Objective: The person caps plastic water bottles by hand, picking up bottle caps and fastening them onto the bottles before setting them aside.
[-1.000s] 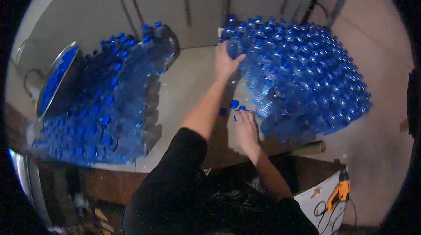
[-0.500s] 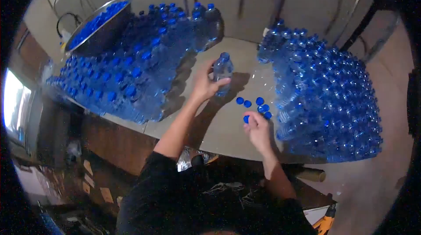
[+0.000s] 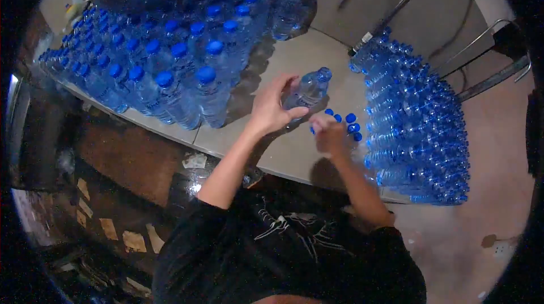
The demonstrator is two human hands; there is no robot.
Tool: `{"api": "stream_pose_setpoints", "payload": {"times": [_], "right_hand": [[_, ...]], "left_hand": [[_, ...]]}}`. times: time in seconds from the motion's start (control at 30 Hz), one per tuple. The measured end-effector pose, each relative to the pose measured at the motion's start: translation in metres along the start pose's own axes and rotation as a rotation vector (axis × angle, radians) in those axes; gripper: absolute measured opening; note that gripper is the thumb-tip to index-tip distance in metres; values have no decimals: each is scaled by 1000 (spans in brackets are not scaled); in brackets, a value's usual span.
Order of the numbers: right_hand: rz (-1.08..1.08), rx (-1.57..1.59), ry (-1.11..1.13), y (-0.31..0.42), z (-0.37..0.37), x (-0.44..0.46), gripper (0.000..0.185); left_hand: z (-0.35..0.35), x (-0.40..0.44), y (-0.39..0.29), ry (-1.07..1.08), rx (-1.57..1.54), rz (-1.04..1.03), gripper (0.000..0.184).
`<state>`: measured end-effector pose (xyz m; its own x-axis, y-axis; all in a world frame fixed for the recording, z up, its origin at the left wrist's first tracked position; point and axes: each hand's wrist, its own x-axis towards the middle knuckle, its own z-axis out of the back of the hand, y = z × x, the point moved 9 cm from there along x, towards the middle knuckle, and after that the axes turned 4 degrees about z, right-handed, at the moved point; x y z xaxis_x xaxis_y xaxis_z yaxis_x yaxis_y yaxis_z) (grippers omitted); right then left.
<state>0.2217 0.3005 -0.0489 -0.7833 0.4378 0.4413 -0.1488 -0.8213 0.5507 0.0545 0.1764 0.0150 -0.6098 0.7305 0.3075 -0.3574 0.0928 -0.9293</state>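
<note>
The right hand (image 3: pixel 330 135) is blurring; I cannot tell whether it is pinching anything. The left hand (image 3: pixel 273 108) is clasping 1 uncapped bottle (image 3: pixel 311 86), leaning over the table (image 3: pixel 331 54) near loose caps (image 3: pixel 351 118). Capping is apparently being prepared, calling for squaring 1 cap onto the mouth. Capped bottles (image 3: pixel 164 81) are standing beyond.

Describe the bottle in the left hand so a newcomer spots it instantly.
On the pale table, blue-capped bottles crowd the left and another group the right. In the gap between, the left hand grips a tilted clear bottle. Uncapped, it is apart from both groups, the only bottle in a hand.
</note>
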Motion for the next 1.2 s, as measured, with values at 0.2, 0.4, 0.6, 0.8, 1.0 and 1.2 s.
{"api": "stream_pose_setpoints", "payload": {"times": [0.2, 0.4, 0.6, 0.8, 1.0, 1.2], "right_hand": [[243, -382, -125, 27, -2, -28, 26], [-40, -271, -386, 15, 59, -60, 36], [-246, -433, -126, 37, 59, -81, 35], [-242, -385, 50, -11, 37, -64, 41], [-169, 48, 119, 60, 46, -56, 34], [-244, 239, -88, 78, 57, -38, 39]], "left_hand": [[5, 3, 19, -21, 11, 44, 79], [29, -25, 38, -236, -190, 64, 62], [29, -78, 60, -246, -330, 267, 50], [11, -70, 15, -145, -112, 148, 39], [-66, -90, 16, 358, -76, 295, 32], [-97, -84, 30, 248, -444, 509, 21]]}}
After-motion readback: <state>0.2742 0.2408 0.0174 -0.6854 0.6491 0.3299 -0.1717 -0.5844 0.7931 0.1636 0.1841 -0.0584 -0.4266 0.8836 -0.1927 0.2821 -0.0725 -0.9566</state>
